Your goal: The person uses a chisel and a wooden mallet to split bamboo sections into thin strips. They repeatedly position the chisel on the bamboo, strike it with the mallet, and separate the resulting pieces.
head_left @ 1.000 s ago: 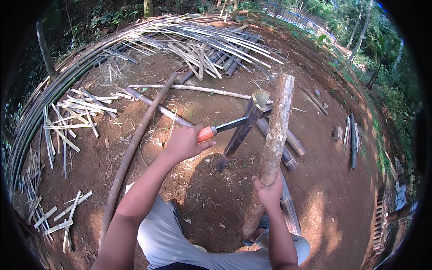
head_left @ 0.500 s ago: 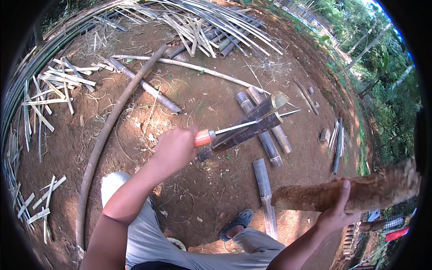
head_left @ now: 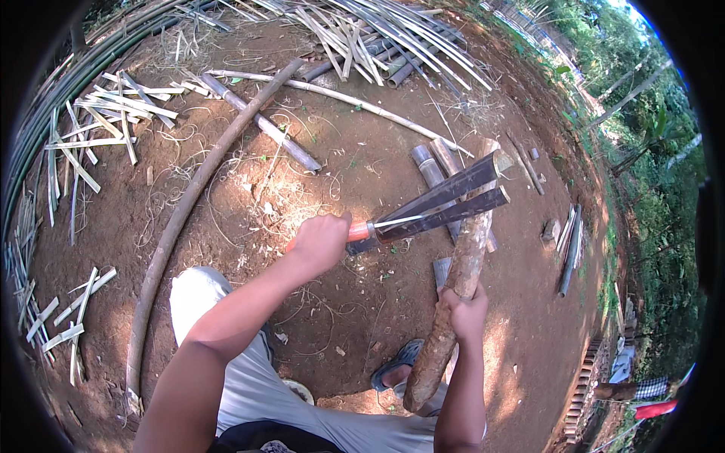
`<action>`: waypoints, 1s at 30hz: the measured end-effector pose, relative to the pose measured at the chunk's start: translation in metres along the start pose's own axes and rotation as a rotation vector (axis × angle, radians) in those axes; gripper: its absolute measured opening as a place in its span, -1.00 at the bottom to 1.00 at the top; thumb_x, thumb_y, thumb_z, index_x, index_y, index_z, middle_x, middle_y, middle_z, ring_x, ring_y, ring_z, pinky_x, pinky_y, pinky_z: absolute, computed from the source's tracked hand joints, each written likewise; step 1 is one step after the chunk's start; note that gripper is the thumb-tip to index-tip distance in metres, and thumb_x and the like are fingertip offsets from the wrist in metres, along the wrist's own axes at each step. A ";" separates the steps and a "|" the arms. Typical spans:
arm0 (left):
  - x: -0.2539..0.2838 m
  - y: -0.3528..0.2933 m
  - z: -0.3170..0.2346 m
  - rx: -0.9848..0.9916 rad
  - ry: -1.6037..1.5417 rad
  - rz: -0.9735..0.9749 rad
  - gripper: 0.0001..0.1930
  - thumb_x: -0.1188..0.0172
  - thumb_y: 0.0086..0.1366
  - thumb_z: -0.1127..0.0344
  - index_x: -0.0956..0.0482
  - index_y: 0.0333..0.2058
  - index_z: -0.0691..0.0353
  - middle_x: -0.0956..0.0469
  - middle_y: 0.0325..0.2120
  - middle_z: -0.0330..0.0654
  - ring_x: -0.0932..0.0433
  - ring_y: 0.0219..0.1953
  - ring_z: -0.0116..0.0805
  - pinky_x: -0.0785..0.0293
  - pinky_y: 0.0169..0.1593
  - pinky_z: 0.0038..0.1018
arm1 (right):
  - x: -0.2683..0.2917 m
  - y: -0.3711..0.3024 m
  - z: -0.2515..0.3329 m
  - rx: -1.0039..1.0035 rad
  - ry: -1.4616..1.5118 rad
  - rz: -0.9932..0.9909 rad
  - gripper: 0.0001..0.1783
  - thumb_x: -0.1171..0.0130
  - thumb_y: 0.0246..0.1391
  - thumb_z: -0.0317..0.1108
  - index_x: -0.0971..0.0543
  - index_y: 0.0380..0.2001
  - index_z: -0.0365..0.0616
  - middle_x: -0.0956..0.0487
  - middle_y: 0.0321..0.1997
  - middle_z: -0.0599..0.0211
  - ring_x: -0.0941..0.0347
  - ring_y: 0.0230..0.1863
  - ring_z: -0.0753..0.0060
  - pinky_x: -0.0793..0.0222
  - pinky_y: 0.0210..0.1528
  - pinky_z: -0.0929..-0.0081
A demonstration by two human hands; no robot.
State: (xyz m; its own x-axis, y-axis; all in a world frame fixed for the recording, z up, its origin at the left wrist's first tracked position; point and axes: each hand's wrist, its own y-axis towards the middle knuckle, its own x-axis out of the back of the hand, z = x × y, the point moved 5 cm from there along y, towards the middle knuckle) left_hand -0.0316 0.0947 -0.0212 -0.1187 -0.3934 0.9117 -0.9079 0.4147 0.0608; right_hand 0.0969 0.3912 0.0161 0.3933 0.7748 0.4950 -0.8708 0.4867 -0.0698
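My left hand (head_left: 323, 240) is closed round the orange-brown wooden handle (head_left: 358, 232) of a long knife. Its blade (head_left: 398, 220) sits in a dark bamboo piece (head_left: 434, 198), which is split into two halves that spread apart toward the far right end. In my right hand (head_left: 466, 308), fingers wrapped round it, is a thick rough wooden log (head_left: 470, 253), held steeply slanted. The log's upper part crosses the far end of the split bamboo, whose halves cover some of it. The knife's tip is hidden there.
Bamboo sections (head_left: 432, 170) lie beyond the split piece. A long pole (head_left: 198, 181) stretches along my left, near pale split strips (head_left: 113, 113). More strips and poles (head_left: 377, 45) are heaped at the back. A short bamboo section (head_left: 442, 272) lies partly behind the log.
My right hand has swung the log from the far right in to the bamboo, turning it from nearly level to steep. The bamboo halves stand wider apart, and the view has shifted slightly.
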 end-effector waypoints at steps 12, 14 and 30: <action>-0.002 0.002 0.026 0.053 -0.032 0.007 -0.77 -0.26 0.06 0.45 -0.55 -0.26 0.28 -0.63 -0.52 0.04 -0.68 -0.41 0.04 -0.60 -0.32 -0.08 | 0.030 -0.052 0.101 0.600 0.076 -0.739 -0.63 -0.33 0.09 -0.51 -0.48 -0.09 -0.50 -0.64 -0.26 -0.03 -0.65 -0.27 0.27 -0.65 -0.20 0.34; -0.003 0.009 0.029 0.083 0.019 0.043 -0.77 -0.24 0.08 0.44 -0.55 -0.24 0.28 -0.64 -0.51 0.03 -0.68 -0.40 0.02 -0.60 -0.31 -0.09 | -0.047 -0.020 -0.014 0.248 -0.051 -0.150 -0.43 -0.36 -0.10 -0.49 -0.45 0.03 -0.37 -0.64 -0.09 -0.05 -0.65 -0.17 0.12 -0.56 -0.12 0.23; -0.025 0.006 0.072 0.182 -0.183 0.299 -0.75 -0.34 0.14 0.27 -0.63 -0.23 0.27 -0.68 -0.31 0.08 -0.68 -0.20 -0.01 -0.57 -0.09 -0.14 | 0.038 -0.035 0.114 0.477 0.177 -0.556 -0.36 -0.43 0.01 -0.45 -0.38 0.13 -0.38 -0.59 -0.06 0.08 -0.56 -0.09 0.27 -0.53 -0.05 0.27</action>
State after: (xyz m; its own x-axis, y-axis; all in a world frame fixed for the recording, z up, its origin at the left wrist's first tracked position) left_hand -0.0628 0.0473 -0.0727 -0.4432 -0.4240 0.7898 -0.8770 0.3875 -0.2841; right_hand 0.1085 0.3571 0.1363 0.8189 0.5388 0.1979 -0.5472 0.6287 0.5525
